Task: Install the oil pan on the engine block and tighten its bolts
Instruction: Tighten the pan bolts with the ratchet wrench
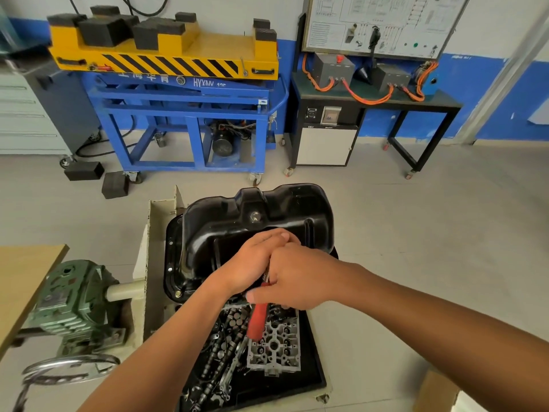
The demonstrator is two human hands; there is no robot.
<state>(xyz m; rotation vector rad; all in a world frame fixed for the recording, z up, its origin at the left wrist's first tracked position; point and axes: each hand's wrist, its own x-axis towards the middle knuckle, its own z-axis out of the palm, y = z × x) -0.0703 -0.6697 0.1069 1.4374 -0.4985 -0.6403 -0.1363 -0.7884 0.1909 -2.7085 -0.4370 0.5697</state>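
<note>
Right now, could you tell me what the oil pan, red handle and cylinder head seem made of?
The oil pan: pressed steel probably, gloss black coat; rounded stamped forms, bright reflections. The handle: likely plastic or rubber; uniform red, smooth. The cylinder head: cast aluminium probably; dull pale grey, bare.

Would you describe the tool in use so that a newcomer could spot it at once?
Start at the black oil pan in mid-frame. At its near edge, the red-handled tool pokes out from under the right hand. It is the only bright red item among the grey engine parts.
</note>
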